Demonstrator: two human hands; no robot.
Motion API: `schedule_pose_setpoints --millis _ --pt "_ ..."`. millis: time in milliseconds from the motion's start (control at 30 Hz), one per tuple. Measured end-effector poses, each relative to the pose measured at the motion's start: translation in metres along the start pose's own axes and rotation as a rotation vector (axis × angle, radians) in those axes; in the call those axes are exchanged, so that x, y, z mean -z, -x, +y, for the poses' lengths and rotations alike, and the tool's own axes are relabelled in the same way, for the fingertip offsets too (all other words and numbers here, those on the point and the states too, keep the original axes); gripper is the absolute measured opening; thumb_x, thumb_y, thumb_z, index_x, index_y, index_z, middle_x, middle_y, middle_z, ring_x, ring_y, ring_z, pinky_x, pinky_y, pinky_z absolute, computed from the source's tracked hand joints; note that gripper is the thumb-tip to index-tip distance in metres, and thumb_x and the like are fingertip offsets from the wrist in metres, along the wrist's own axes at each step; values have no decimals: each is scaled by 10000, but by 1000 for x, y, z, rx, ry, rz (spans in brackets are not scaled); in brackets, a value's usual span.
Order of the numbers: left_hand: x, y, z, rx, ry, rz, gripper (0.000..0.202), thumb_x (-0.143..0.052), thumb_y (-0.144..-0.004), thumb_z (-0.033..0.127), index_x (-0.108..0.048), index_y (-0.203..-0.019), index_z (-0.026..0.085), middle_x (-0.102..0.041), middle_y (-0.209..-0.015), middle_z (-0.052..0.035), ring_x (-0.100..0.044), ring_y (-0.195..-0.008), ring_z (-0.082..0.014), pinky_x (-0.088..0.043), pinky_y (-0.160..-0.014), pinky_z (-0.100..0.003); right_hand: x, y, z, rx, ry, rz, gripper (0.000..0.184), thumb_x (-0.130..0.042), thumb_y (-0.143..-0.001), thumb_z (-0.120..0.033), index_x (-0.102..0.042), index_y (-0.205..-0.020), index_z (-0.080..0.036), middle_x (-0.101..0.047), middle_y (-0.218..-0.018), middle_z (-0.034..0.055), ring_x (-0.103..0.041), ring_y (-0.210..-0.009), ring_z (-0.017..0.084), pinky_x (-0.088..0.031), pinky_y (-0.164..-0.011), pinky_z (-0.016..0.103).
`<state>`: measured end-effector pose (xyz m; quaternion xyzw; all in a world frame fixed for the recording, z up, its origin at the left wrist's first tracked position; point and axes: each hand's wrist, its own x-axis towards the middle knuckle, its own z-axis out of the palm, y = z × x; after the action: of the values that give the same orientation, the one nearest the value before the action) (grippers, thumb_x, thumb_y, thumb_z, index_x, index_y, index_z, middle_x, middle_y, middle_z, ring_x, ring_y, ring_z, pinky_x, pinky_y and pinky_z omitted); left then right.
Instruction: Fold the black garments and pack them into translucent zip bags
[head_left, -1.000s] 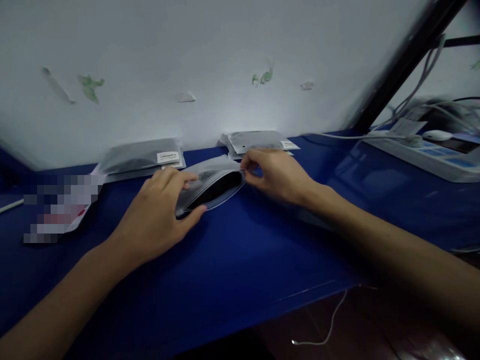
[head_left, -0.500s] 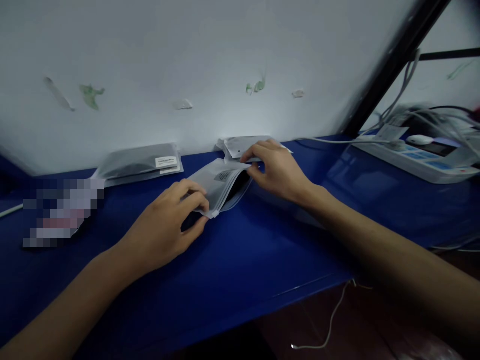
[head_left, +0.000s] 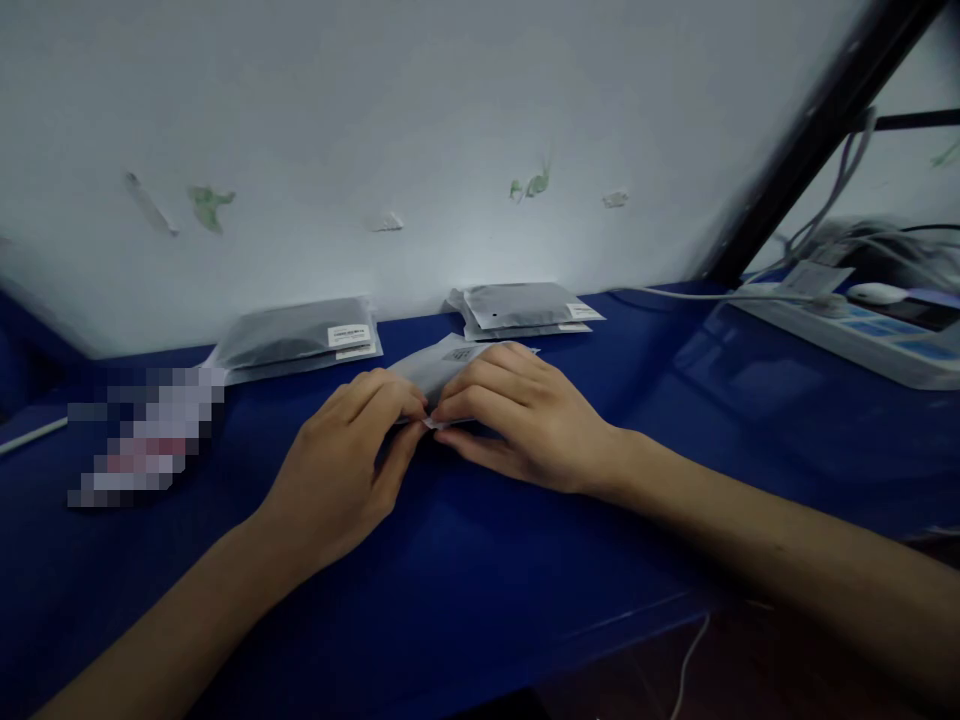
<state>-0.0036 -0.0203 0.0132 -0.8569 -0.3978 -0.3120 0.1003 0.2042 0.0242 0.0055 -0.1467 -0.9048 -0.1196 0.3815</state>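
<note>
A grey plastic zip pouch (head_left: 439,362) with a small printed label lies flat on the blue table (head_left: 480,560), mostly covered by my hands. My left hand (head_left: 346,462) pinches its near corner between thumb and fingers. My right hand (head_left: 517,420) rests over the pouch, fingers pressed together at the same corner, touching my left fingertips. What is inside the pouch is hidden.
Two stacks of similar grey pouches lie against the white wall: one at back left (head_left: 296,335), one at back centre (head_left: 521,307). A blurred-out patch (head_left: 146,435) sits at the left. A white power strip (head_left: 855,330) with cables lies at the right beside a black post (head_left: 810,140).
My right hand came from the pouch's far open end to its near corner, meeting my left hand. The pouch's gaping mouth has been pressed flat.
</note>
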Motion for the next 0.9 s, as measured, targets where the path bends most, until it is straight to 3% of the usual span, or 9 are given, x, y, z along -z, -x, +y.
schedule_pose_setpoints --millis 267,367,500,600,700,800,900 --pt "9 -1 1 -79 -143 166 59 -567 -921 155 -545 -900 205 -662 -930 -5 -631 -851 -164 -492 -799 -313 4 -3 14 -75 170 26 140 -513 -939 -223 -621 -853 -198 -675 -953 52 -531 -852 194 -372 -736 346" --pt "12 -2 2 -83 -166 204 55 -570 -925 178 -541 -889 209 -653 -907 -5 -625 -836 -163 -501 -782 -314 4 3 33 -152 276 -70 100 -539 -910 -210 -625 -864 -193 -676 -959 64 -524 -868 210 -360 -749 351" --pt "16 -2 8 -103 -126 212 95 -575 -902 158 -532 -893 242 -640 -895 5 -621 -822 -170 -507 -760 -327 7 14 60 -378 365 -266 68 -573 -872 -202 -635 -897 -194 -682 -941 71 -541 -879 220 -358 -749 341" --pt "18 1 17 -130 -47 175 169 -574 -862 100 -538 -915 256 -646 -896 12 -623 -811 -173 -505 -740 -337 7 16 68 -546 353 -351 89 -573 -860 -200 -642 -916 -203 -700 -931 55 -581 -845 206 -362 -694 312" --pt "20 3 21 -184 119 80 180 -557 -818 79 -532 -903 235 -638 -914 -10 -617 -855 -190 -511 -753 -357 2 14 66 -617 290 -366 133 -541 -882 -204 -653 -954 -202 -715 -921 56 -618 -798 195 -368 -634 296" --pt "20 3 16 -154 205 -39 144 -524 -827 154 -554 -936 244 -636 -1016 -35 -597 -955 -228 -499 -833 -410 -7 13 59 -521 124 -348 222 -496 -920 -208 -646 -1083 -189 -720 -1012 79 -645 -859 197 -421 -675 299" --pt "18 -1 -1 -20 116 -119 182 -462 -914 210 -576 -1039 276 -643 -1117 -26 -581 -1058 -231 -461 -930 -434 -15 14 53 -405 -17 -348 326 -473 -935 -205 -592 -1238 -180 -698 -1131 99 -651 -953 205 -468 -765 320"
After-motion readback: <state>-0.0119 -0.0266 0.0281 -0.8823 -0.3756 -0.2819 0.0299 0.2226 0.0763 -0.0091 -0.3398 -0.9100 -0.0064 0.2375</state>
